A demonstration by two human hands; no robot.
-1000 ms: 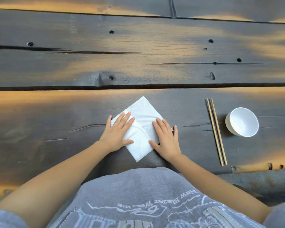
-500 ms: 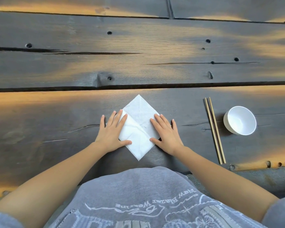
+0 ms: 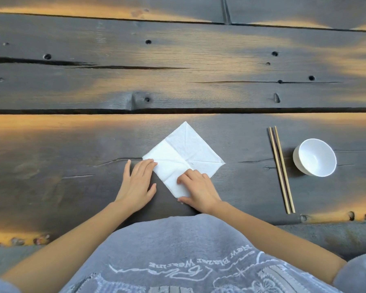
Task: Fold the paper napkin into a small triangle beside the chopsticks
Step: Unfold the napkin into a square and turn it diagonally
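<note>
A white paper napkin lies flat on the dark plank table, turned as a diamond with its far corner pointing away from the person and crease lines crossing near its middle. It sits well to the left of a pair of wooden chopsticks, which lie side by side, running toward the table's near edge; a white bowl rests just to the right of them, tipped so its inside shows. The left hand lies flat and released, its fingertips pressing the napkin's left corner, its palm on the wood. The right hand rests on the napkin's near corner, fingers curled and thumb at the near edge; whether it pinches the paper I cannot tell. The grey shirt below bears white print, seen upside down, that reads about "New Blazer Wear-ing"; the last word is unclear.
</note>
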